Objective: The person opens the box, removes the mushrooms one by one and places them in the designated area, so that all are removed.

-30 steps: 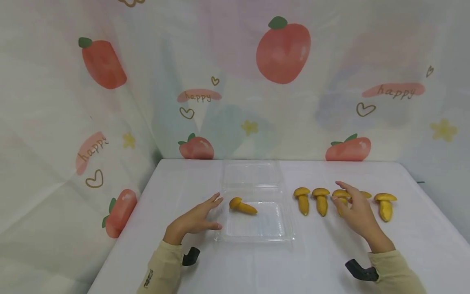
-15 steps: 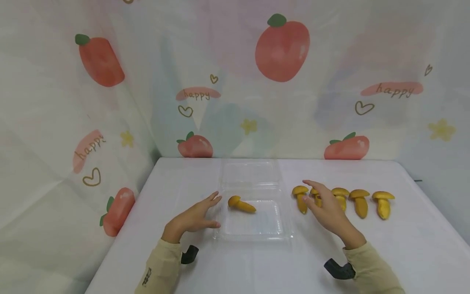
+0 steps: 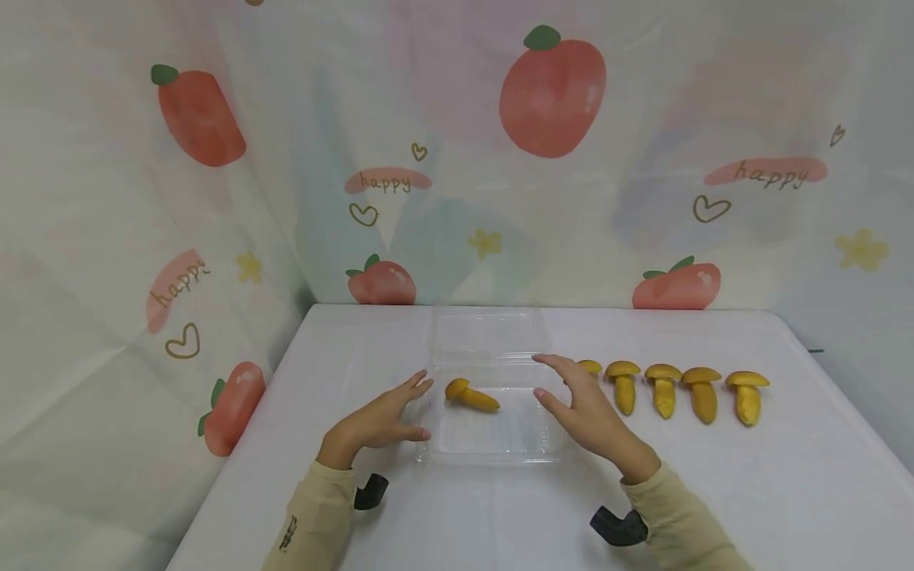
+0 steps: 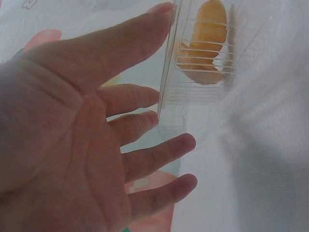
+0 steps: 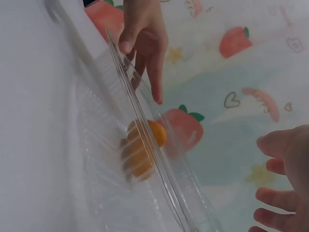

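A yellow toy mushroom (image 3: 473,397) lies on its side in a clear plastic clamshell box (image 3: 493,458), whose lid (image 3: 489,335) is folded back toward the wall. My left hand (image 3: 367,422) is at the box's left side with fingers spread and nothing held. In the left wrist view, its thumb (image 4: 145,34) is close to the box rim; I cannot tell whether it touches. At the right side, my right hand (image 3: 596,416) hovers over the box's edge, fingers extended, holding nothing. It partly hides the leftmost mushroom (image 3: 589,366) of the row.
Several more yellow mushrooms (image 3: 663,390) stand in a row to the right of the box on the white table (image 3: 714,484). A curtain (image 3: 457,222) with fruit prints runs behind and to the left. Black camera mounts (image 3: 620,527) sit at both wrists.
My right hand has moved left, from above the mushroom row to the box's right side, staying empty. The left hand and the mushroom in the box have stayed put.
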